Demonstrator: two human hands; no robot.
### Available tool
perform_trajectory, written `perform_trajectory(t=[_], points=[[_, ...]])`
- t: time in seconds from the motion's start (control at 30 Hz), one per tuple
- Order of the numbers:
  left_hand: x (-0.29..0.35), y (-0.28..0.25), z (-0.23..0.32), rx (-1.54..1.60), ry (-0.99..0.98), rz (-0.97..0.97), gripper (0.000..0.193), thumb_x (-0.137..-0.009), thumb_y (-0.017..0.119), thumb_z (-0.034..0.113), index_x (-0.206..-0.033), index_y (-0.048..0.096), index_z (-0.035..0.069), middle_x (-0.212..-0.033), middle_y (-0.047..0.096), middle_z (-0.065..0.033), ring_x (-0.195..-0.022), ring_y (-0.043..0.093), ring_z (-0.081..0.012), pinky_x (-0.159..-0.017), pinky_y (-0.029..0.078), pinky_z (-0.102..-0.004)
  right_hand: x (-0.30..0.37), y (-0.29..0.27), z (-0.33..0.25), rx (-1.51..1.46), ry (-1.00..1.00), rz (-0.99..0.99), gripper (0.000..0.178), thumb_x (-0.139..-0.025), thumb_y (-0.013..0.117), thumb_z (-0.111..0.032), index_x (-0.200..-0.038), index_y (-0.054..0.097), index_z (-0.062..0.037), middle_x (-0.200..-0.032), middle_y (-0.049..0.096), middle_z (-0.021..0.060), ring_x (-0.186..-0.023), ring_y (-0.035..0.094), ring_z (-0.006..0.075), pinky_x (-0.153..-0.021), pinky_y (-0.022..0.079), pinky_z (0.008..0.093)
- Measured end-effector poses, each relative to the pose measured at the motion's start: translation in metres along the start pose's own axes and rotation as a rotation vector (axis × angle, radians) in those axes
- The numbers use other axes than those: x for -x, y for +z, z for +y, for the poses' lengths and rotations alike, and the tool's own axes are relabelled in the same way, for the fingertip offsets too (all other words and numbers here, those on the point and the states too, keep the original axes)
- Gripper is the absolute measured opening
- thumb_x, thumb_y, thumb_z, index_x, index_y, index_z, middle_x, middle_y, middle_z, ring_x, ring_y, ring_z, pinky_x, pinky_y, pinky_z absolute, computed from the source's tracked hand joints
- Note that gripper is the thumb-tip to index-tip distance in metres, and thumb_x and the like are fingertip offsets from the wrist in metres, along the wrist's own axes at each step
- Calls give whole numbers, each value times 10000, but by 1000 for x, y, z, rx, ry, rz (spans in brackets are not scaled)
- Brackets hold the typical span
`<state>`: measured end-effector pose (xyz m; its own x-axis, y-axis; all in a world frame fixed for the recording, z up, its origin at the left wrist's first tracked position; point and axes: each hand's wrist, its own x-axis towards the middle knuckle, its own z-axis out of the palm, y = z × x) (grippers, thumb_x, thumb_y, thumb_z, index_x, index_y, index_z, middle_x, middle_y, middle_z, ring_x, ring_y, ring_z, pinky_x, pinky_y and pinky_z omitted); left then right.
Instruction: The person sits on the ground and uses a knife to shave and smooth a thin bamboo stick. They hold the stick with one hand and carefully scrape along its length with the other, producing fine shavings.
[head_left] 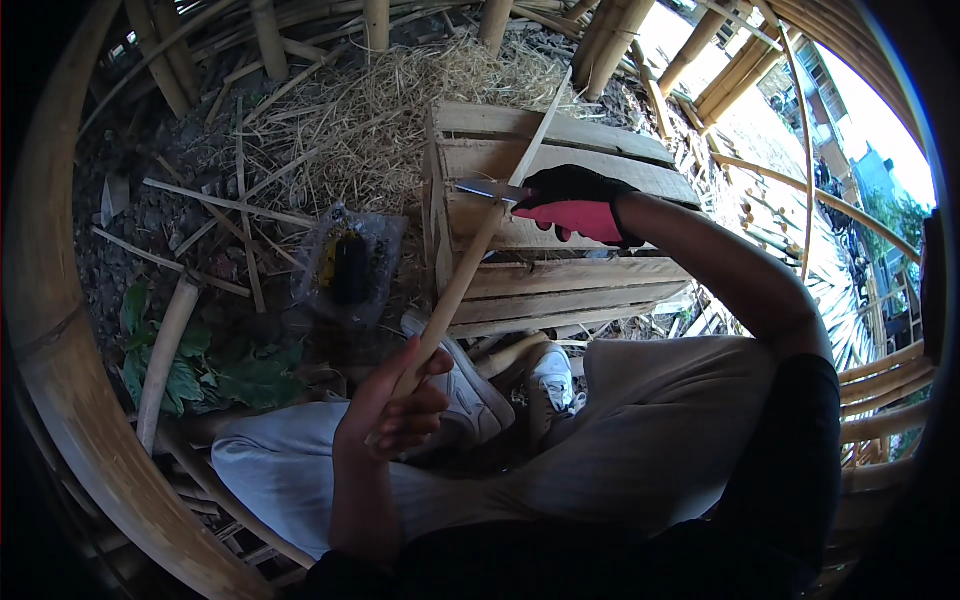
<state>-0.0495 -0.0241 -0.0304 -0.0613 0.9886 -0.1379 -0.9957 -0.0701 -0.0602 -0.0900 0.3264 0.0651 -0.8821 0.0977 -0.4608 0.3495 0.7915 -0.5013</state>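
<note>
My bare left hand (400, 400) is wrapped round the near end of a bamboo stick (463, 275), which slants up and away to the right across a wooden crate (560, 285). Beyond the knife the stick looks paler and narrower. My right hand (580, 208), in a black and pink glove, grips a knife (487, 189). Its blade points left and lies across the stick above the slatted crate top. The knife's handle is mostly hidden inside the glove.
Left of the crate lies a clear plastic bag (347, 265) with black and yellow contents. Dry straw (370, 130), loose bamboo strips (235, 203) and green leaves (255, 380) cover the ground. A thick bamboo pole (90, 400) curves along the left; my shoes (552, 385) are below the crate.
</note>
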Motion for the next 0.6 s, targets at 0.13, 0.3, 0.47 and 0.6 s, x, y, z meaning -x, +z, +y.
perform_trajectory(t=[0.13, 0.3, 0.47, 0.6], points=[[-1, -1, -1, -58, 13, 4, 356, -1073, 371, 507, -1025, 422, 158, -509, 374, 45, -339, 380, -44, -256, 309, -182, 8, 8, 3, 526, -181, 299, 419, -993, 559, -459, -1055, 675, -62, -828, 641, 64, -700, 601, 186, -726, 516, 380], [-5, 3, -6, -99, 29, 35, 354, -1074, 372, 504, -1024, 429, 159, -500, 364, 53, -335, 369, -38, -252, 311, -179, -4, -3, 12, -19, 105, 155, 306, -969, 609, -376, -970, 680, -78, -711, 566, 49, -577, 516, 137, -528, 425, 315], [2, 4, -5, -143, 13, 92, 364, -1071, 377, 513, -1023, 437, 158, -495, 351, 62, -332, 355, -28, -252, 304, -175, 12, 3, -3, -330, 283, -80, 410, -945, 609, -493, -842, 617, -97, -599, 426, -48, -453, 334, 76, -423, 250, 282], [-4, 6, -7, -157, 22, 63, 370, -1068, 378, 522, -1035, 439, 159, -495, 348, 65, -332, 350, -27, -253, 297, -175, -1, -18, 5, -311, 287, 33, 572, -932, 569, -658, -827, 577, -97, -586, 383, -40, -453, 316, 86, -422, 240, 280]])
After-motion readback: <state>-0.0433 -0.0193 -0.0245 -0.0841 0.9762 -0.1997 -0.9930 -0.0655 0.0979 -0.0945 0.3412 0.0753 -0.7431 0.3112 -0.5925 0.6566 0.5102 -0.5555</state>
